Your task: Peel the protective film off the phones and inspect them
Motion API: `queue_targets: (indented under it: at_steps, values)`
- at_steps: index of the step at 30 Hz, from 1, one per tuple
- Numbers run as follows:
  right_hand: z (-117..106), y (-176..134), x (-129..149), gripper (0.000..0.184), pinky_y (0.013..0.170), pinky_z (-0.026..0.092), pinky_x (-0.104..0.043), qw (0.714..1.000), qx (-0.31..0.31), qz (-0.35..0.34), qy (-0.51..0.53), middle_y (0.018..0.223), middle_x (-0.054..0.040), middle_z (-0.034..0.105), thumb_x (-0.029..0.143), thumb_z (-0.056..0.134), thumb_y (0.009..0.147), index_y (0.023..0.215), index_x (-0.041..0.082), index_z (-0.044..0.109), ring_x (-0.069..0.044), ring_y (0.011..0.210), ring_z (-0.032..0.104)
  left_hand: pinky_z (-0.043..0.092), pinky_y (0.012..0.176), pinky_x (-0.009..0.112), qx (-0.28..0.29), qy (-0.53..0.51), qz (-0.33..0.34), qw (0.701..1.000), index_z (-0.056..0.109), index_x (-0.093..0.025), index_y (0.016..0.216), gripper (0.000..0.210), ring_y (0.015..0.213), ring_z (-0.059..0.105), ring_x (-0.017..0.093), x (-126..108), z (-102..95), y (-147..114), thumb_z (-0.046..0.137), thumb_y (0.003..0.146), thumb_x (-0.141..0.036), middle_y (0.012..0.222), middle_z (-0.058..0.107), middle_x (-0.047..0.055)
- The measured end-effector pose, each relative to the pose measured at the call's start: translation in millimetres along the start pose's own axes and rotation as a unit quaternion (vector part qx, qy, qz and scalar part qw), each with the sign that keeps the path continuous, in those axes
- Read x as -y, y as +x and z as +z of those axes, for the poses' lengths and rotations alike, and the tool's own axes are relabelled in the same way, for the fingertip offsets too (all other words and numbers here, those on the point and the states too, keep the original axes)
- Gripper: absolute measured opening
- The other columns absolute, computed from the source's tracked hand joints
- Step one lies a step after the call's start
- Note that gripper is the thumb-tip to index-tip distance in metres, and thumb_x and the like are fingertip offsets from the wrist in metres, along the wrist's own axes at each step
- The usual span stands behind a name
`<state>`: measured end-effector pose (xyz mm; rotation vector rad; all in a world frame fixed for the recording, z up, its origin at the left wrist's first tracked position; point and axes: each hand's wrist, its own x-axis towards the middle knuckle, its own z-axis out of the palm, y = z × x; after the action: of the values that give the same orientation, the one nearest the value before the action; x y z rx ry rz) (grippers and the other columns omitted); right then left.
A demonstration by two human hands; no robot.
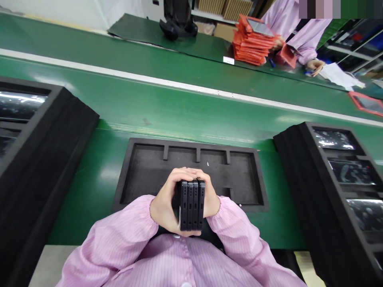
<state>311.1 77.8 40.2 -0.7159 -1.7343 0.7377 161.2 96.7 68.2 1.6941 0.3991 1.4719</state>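
Along the near edge of the green table [149, 107], a left foam stack [56, 155] and a right foam stack [302, 191], both black, flank a single shallow tray [263, 195]. Over that tray's near edge, the left hand [165, 202] and right hand [212, 199] together clasp four slim black devices [193, 205], pressed side by side in a row, port ends toward the camera.

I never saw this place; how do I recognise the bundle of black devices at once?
On the green table, find the low black tray between two tall black stacks. Over its near side, the left hand and right hand clasp the bundle. Its four slim devices sit face to face, narrow ends showing, unlike the shiny pieces lying in the stacks.
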Motion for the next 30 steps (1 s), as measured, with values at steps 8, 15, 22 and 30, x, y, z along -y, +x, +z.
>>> queue_targets:
  at_steps: [8,15,22,30]
  values:
    - [0.3,2.1,-2.3,0.105,0.109,0.046,-0.047,0.999,-0.007,0.003,0.049,0.128,-0.0106,0.051,0.039,0.090,0.053,0.143,0.029,0.036,-0.030,0.124,0.056,0.054,0.095,0.049,0.007,0.024,0.007,1.000,0.047,-0.021,0.128,0.097,0.107,0.061,0.032,4.2,-2.2,-0.6,0.076,0.055,-0.077,0.111,0.054,0.009]
    - [1.0,5.0,-1.3,0.109,0.106,0.046,-0.046,0.997,-0.012,0.018,0.068,0.127,-0.0090,0.054,0.039,0.094,0.047,0.139,0.030,0.038,-0.029,0.120,0.057,0.054,0.098,0.053,0.026,0.026,-0.032,0.999,0.045,-0.025,0.132,0.088,0.113,0.061,0.033,-5.3,-3.1,3.9,0.085,0.059,-0.055,0.118,0.056,0.011]
    - [0.6,-6.5,-7.4,0.104,0.112,0.040,-0.050,1.000,0.000,-0.006,0.019,0.126,-0.0089,0.054,0.048,0.088,0.053,0.141,0.029,0.037,-0.029,0.119,0.056,0.054,0.098,0.050,0.019,0.031,-0.008,0.999,0.047,-0.022,0.129,0.089,0.109,0.061,0.031,-6.1,-3.1,0.4,0.086,0.056,-0.055,0.113,0.058,0.010]
    - [-2.3,0.3,-0.3,0.096,0.115,0.039,-0.045,0.999,0.005,-0.033,0.005,0.124,-0.0103,0.057,0.048,0.084,0.062,0.143,0.023,0.037,-0.026,0.120,0.058,0.053,0.101,0.048,0.013,0.021,-0.003,1.000,0.048,-0.020,0.128,0.088,0.110,0.061,0.030,-8.7,-0.8,-2.1,0.087,0.056,-0.052,0.114,0.058,0.011]
